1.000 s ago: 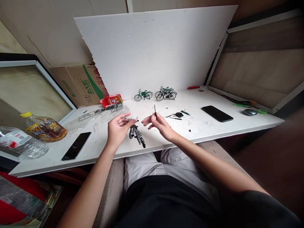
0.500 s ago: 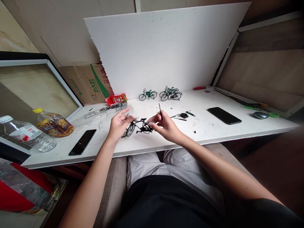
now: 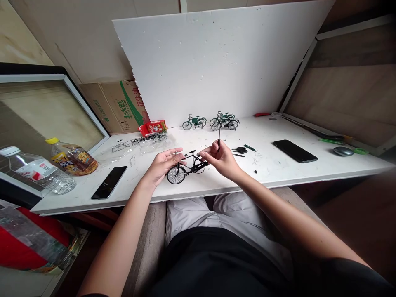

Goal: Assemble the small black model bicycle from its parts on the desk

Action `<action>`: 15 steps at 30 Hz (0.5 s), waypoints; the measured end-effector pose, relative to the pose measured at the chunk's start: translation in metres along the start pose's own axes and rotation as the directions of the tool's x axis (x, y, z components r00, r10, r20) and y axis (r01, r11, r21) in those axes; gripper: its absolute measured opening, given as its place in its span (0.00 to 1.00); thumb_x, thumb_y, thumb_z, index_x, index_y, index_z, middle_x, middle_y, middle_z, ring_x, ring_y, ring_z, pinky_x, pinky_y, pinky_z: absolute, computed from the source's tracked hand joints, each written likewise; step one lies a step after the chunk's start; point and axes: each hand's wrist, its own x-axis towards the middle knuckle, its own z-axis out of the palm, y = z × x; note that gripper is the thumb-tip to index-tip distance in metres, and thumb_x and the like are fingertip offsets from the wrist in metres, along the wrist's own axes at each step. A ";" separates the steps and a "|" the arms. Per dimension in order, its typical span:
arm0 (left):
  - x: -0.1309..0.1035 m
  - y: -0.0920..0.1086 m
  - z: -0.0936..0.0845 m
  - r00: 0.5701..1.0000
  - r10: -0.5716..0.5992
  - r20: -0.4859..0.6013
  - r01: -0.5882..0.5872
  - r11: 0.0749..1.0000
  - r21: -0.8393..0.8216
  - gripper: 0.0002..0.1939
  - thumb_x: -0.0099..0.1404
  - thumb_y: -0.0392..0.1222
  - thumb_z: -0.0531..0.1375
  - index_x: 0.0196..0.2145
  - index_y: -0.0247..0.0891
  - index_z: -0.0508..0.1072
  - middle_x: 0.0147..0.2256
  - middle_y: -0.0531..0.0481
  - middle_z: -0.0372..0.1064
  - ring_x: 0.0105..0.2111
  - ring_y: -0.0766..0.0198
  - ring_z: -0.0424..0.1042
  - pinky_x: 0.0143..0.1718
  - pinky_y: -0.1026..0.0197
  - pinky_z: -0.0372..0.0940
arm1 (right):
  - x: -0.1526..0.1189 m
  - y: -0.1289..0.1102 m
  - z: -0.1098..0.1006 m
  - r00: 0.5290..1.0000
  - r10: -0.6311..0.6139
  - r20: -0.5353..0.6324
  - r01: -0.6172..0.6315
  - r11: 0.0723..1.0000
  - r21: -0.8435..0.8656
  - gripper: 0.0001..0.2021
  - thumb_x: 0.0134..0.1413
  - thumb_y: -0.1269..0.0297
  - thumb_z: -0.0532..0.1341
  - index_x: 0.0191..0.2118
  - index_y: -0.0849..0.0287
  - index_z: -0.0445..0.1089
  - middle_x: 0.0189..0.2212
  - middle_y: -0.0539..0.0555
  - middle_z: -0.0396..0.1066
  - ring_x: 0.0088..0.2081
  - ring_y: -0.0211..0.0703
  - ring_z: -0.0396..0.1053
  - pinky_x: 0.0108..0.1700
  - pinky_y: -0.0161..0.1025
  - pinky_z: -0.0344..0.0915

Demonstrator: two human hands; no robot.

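A black model bicycle [image 3: 195, 166] is held between my two hands near the table's front edge, its front wheel to the left. My left hand [image 3: 165, 164] has its fingers closed on the bicycle's handlebar end, above the front wheel. The thumb and fingers of my right hand [image 3: 221, 159] grip the rear end of the bicycle. A thin dark tool [image 3: 219, 138], pointing up, is also tucked in the right fingers. The rear wheel is mostly hidden by the right hand.
Green and black model bicycles [image 3: 224, 121] stand at the back of the table [image 3: 269, 175]. Black parts [image 3: 241, 150] lie to the right, before a phone [image 3: 295, 151] and mouse [image 3: 343, 151]. Another phone [image 3: 109, 182], bottles [image 3: 72, 159] and a red packet [image 3: 153, 127] are at left.
The held bicycle has turned and shifted slightly right, so its front wheel shows more fully. Both hands have moved a little with it, and the view has shifted slightly.
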 end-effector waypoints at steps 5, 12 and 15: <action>0.000 -0.002 0.003 1.000 0.011 -0.022 -0.011 1.000 0.011 0.32 0.60 0.54 0.77 0.55 0.32 0.80 0.46 0.39 0.82 0.40 0.57 0.83 0.49 0.57 0.71 | -0.001 0.000 -0.008 1.000 -0.008 0.009 0.009 0.989 -0.151 0.26 0.65 0.38 0.66 0.36 0.50 0.52 0.38 0.53 0.76 0.42 0.46 0.77 0.41 0.43 0.73; 0.004 -0.005 -0.006 0.996 0.083 -0.034 -0.080 0.994 0.080 0.34 0.58 0.52 0.78 0.57 0.32 0.79 0.46 0.38 0.83 0.43 0.53 0.84 0.54 0.52 0.71 | 0.018 0.027 -0.076 0.998 -0.050 -0.026 0.015 0.684 -0.729 0.23 0.78 0.46 0.48 0.37 0.54 0.69 0.35 0.56 0.69 0.40 0.51 0.69 0.49 0.51 0.71; 0.003 -0.003 -0.008 0.996 0.087 -0.024 -0.083 0.988 0.130 0.38 0.57 0.53 0.79 0.59 0.31 0.78 0.42 0.38 0.84 0.44 0.50 0.84 0.55 0.50 0.71 | 0.024 0.043 -0.105 0.999 0.041 0.013 -0.007 0.444 -0.896 0.16 0.73 0.60 0.56 0.36 0.58 0.77 0.37 0.63 0.71 0.47 0.59 0.70 0.56 0.58 0.69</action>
